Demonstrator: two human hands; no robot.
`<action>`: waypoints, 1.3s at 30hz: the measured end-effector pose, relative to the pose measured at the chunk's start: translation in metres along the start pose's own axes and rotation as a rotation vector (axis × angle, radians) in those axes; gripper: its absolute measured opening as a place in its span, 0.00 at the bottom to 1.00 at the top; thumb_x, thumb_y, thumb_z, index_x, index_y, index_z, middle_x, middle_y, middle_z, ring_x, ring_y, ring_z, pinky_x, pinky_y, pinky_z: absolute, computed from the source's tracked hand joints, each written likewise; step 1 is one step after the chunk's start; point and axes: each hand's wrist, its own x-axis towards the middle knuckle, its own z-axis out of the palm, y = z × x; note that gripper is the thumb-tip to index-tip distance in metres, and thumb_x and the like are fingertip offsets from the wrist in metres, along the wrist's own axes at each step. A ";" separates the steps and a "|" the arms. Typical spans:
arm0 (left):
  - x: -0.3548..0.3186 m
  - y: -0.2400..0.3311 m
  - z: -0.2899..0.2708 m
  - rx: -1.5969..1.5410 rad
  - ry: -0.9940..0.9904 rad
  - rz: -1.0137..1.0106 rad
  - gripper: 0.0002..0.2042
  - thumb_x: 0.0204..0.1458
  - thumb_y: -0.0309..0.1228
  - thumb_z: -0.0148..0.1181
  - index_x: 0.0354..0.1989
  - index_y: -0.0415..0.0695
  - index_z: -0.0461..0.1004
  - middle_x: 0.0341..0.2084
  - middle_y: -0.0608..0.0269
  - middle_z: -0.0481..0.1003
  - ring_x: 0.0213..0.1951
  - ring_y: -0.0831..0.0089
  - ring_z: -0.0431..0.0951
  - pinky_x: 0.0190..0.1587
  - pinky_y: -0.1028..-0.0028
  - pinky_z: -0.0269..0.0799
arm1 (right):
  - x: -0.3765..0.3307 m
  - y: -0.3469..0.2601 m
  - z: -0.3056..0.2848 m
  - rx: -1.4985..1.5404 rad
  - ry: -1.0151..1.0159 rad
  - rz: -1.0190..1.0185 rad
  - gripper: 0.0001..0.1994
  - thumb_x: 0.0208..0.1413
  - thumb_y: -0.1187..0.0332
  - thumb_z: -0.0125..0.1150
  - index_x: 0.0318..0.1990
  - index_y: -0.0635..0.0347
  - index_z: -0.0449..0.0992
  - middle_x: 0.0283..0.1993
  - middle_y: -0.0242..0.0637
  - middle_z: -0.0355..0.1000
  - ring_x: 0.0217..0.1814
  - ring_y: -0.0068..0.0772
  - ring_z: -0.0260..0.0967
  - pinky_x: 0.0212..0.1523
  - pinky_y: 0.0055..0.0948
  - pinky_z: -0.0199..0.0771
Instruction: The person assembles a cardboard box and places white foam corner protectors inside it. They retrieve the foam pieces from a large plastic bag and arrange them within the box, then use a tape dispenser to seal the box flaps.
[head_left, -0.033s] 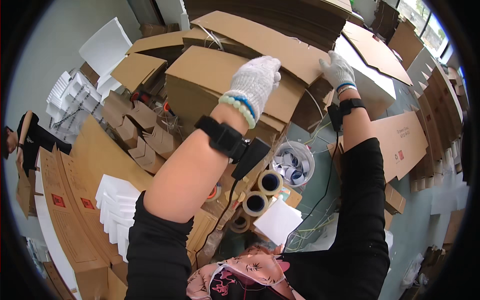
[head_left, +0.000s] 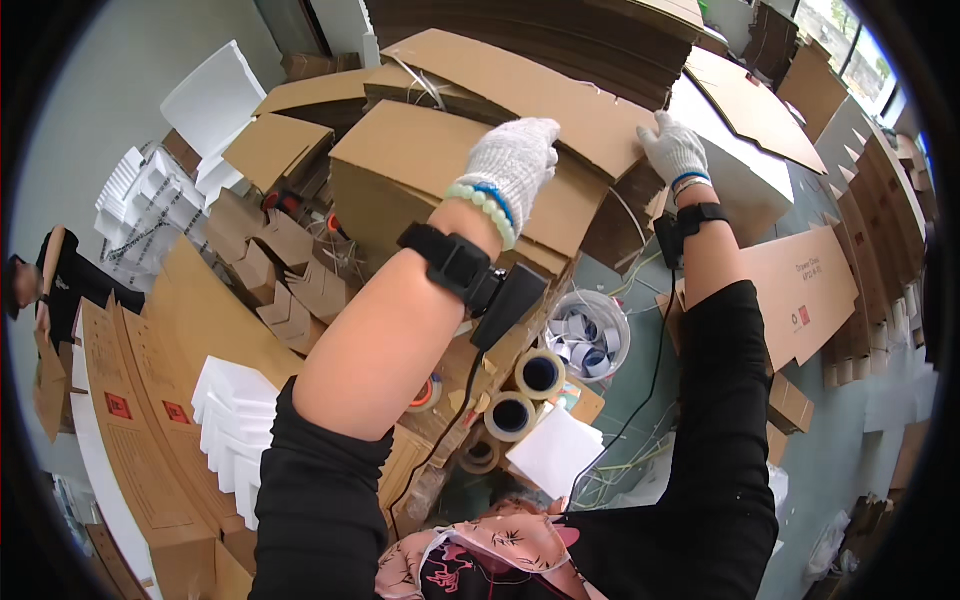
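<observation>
Here a cardboard sheet (head_left: 540, 92) is seemingly being handled, stretched from beyond the curled left hand (head_left: 515, 165) to the part-spread right hand (head_left: 675, 150); any grasp cannot be told; a secure edge hold seems called for.

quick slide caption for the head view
Gloved left hand and gloved right hand at stacked cardboard sheets, tape rolls and a white bucket lower in frame.

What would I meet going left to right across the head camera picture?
The other person → the low white stack → the left hand in its glove → the right hand in its glove → the window.
</observation>
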 end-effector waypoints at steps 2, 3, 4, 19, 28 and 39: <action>0.074 -0.056 -0.020 0.276 -0.050 0.036 0.16 0.65 0.36 0.46 0.52 0.35 0.68 0.41 0.52 0.77 0.46 0.62 0.78 0.51 0.63 0.74 | 0.015 -0.007 0.014 0.018 -0.082 -0.011 0.24 0.57 0.47 0.53 0.46 0.60 0.77 0.48 0.49 0.77 0.53 0.49 0.73 0.56 0.42 0.71; 0.090 -0.067 -0.012 0.477 -0.101 0.069 0.16 0.63 0.35 0.49 0.53 0.35 0.68 0.40 0.51 0.77 0.46 0.61 0.78 0.50 0.63 0.74 | 0.014 0.002 0.020 0.018 -0.084 -0.010 0.23 0.57 0.47 0.53 0.42 0.60 0.78 0.46 0.49 0.78 0.52 0.48 0.74 0.55 0.42 0.72; 0.096 -0.070 -0.014 0.688 -0.116 0.115 0.17 0.61 0.34 0.52 0.53 0.35 0.69 0.39 0.50 0.78 0.45 0.60 0.78 0.50 0.63 0.74 | 0.014 -0.006 0.018 0.043 -0.033 -0.043 0.26 0.57 0.45 0.51 0.37 0.62 0.81 0.42 0.49 0.79 0.48 0.49 0.76 0.51 0.43 0.74; 0.048 -0.039 -0.014 -0.130 -0.255 -0.101 0.33 0.59 0.41 0.59 0.67 0.38 0.53 0.64 0.37 0.55 0.65 0.46 0.58 0.63 0.52 0.65 | -0.009 -0.050 -0.079 0.461 0.038 -0.078 0.27 0.45 0.50 0.64 0.47 0.63 0.76 0.35 0.45 0.78 0.42 0.43 0.77 0.46 0.38 0.74; -0.114 0.104 -0.067 -0.719 0.255 -0.011 0.44 0.56 0.50 0.57 0.70 0.33 0.44 0.68 0.34 0.48 0.69 0.42 0.51 0.69 0.49 0.54 | -0.159 -0.100 -0.178 0.770 0.355 -0.639 0.10 0.51 0.83 0.61 0.40 0.63 0.71 0.45 0.50 0.77 0.45 0.49 0.77 0.47 0.39 0.76; -0.599 0.268 -0.255 -0.188 1.342 0.761 0.41 0.58 0.61 0.46 0.67 0.35 0.55 0.66 0.51 0.61 0.65 0.57 0.63 0.66 0.62 0.59 | -0.300 -0.229 -0.254 1.143 0.289 -1.114 0.22 0.63 0.58 0.46 0.46 0.72 0.77 0.48 0.59 0.76 0.54 0.61 0.74 0.59 0.58 0.70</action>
